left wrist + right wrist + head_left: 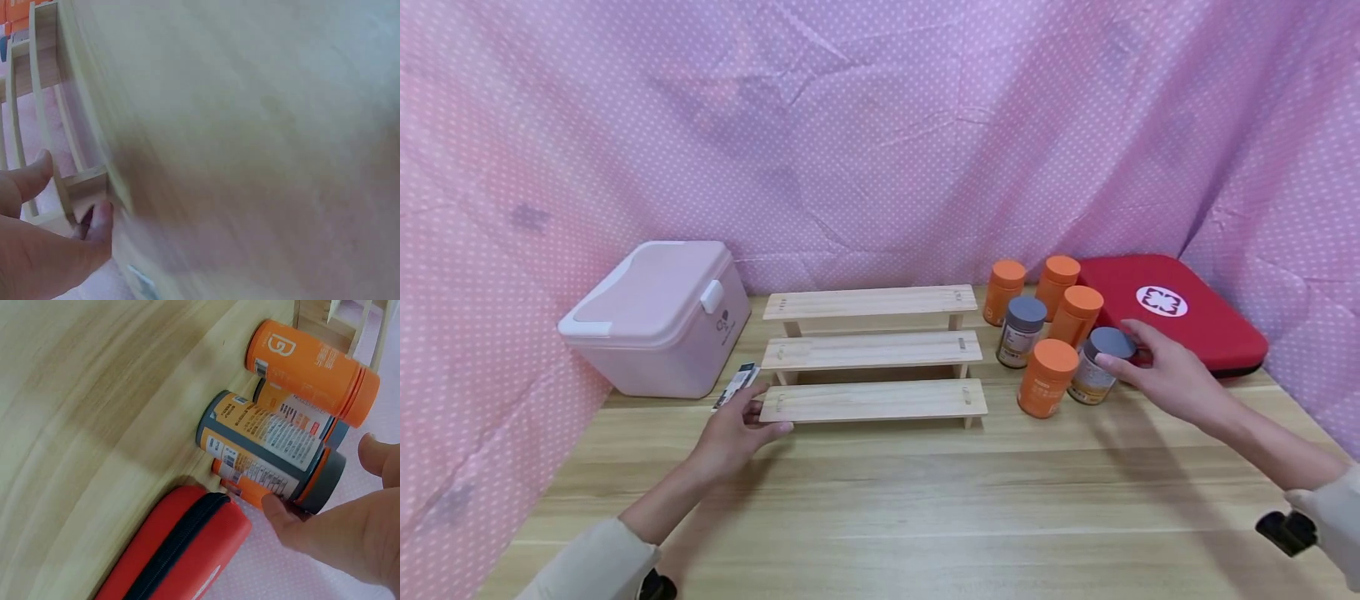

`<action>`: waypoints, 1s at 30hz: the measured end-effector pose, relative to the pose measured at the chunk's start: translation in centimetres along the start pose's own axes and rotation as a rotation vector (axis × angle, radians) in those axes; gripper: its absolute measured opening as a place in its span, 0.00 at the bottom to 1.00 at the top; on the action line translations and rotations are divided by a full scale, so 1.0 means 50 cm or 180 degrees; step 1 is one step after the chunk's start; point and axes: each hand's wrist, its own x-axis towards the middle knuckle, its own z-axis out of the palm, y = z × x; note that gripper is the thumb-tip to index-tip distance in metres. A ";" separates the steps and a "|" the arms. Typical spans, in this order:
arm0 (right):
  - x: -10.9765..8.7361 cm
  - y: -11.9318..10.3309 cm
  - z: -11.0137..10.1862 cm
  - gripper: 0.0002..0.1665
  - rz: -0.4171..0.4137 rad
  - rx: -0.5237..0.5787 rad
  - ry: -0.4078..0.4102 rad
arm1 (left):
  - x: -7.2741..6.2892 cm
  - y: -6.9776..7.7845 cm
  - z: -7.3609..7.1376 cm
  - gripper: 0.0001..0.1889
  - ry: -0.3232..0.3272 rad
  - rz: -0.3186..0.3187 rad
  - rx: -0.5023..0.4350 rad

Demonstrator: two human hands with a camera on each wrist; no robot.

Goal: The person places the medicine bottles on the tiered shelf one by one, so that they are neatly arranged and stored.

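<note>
A three-step wooden stand rests on the table. My left hand grips the left end of its lowest step; in the left wrist view the thumb and fingers close around that end. On the right, my right hand reaches over a grey-lidded jar that stands upright. Its thumb and fingers are spread around the lid, and the right wrist view shows a gap beside the thumb. Close by stand an orange jar, another grey-lidded jar and several more orange jars.
A red zip case with a white emblem lies behind my right hand. To the left sits a pale pink lidded box. A small printed packet lies between box and stand. Pink dotted cloth hangs behind the table.
</note>
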 end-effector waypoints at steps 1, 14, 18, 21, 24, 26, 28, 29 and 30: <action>0.002 0.002 0.001 0.50 -0.0003 0.0015 -0.0002 | 0.002 -0.002 0.001 0.41 0.0005 -0.0020 -0.0026; 0.009 0.033 0.015 0.41 -0.0176 0.0428 -0.0004 | 0.012 -0.020 0.007 0.36 -0.0026 -0.0104 -0.0770; 0.011 0.034 0.016 0.41 -0.0183 0.0441 0.0002 | 0.014 -0.023 0.005 0.36 -0.0045 -0.0181 -0.0832; 0.012 0.035 0.016 0.41 -0.0177 0.0456 0.0003 | 0.016 -0.024 0.005 0.36 -0.0065 -0.0192 -0.0868; 0.014 0.036 0.016 0.41 -0.0183 0.0466 0.0007 | 0.018 -0.025 0.004 0.36 -0.0082 -0.0186 -0.0889; 0.014 0.036 0.017 0.40 -0.0193 0.0464 0.0018 | 0.019 -0.026 0.004 0.36 -0.0079 -0.0191 -0.0872; 0.013 0.037 0.018 0.40 -0.0207 0.0432 0.0065 | 0.021 -0.028 0.004 0.35 -0.0077 -0.0216 -0.0824; 0.012 0.038 0.019 0.39 -0.0212 0.0413 0.0102 | 0.021 -0.029 0.004 0.35 -0.0075 -0.0229 -0.0797; 0.011 0.038 0.020 0.38 -0.0217 0.0393 0.0143 | 0.022 -0.030 0.005 0.35 -0.0071 -0.0243 -0.0769</action>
